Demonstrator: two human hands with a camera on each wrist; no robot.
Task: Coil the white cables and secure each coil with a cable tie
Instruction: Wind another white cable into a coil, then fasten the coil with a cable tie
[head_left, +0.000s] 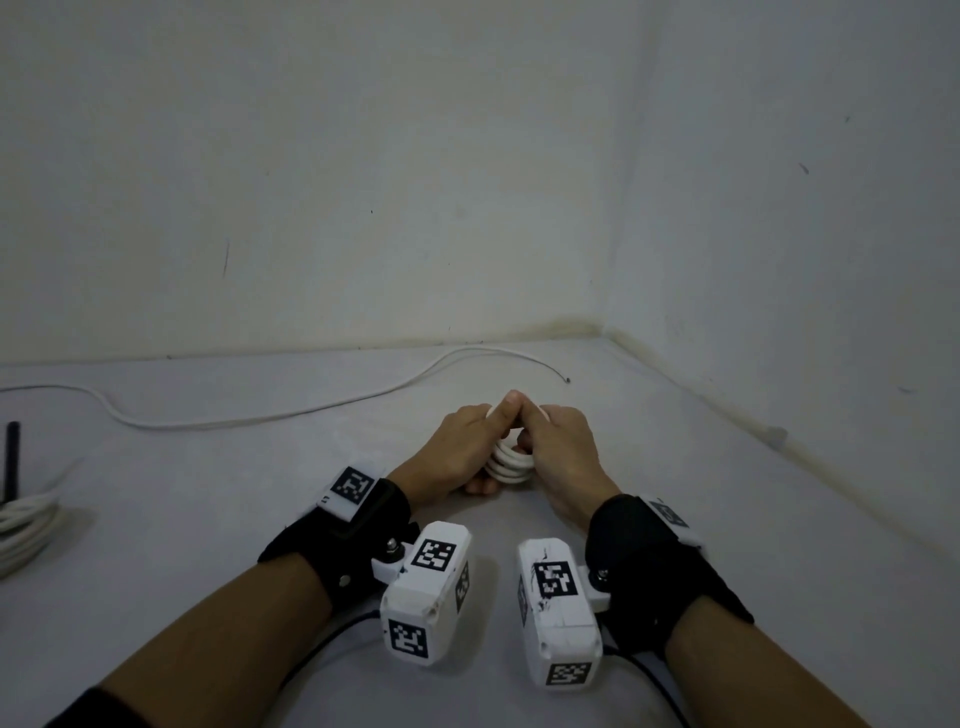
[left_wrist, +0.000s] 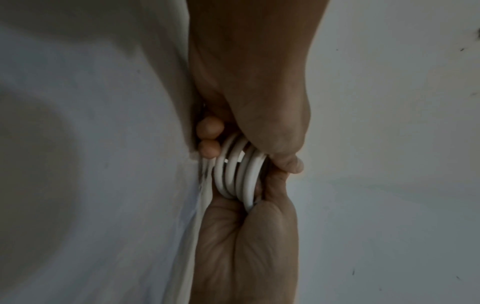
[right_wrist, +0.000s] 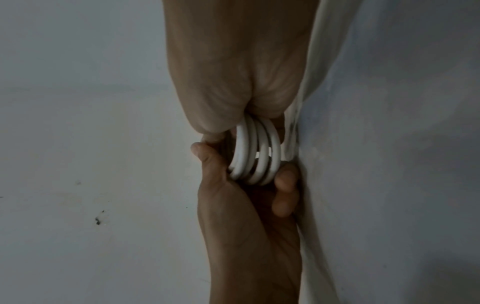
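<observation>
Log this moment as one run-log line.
left hand: grips coil | right hand: grips coil | white cable coil: held between hands | tie: none visible | loose cable: uncoiled

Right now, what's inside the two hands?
A white cable coil, gripped between the left hand and right hand. Several loops show; the fingers hide the rest, and any cable tie.

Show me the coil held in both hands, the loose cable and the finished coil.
held coil (head_left: 510, 464): head view, stacked loops.
loose cable (head_left: 260, 419): head view, middle stretch.
finished coil (head_left: 26, 525): head view, loops.
</observation>
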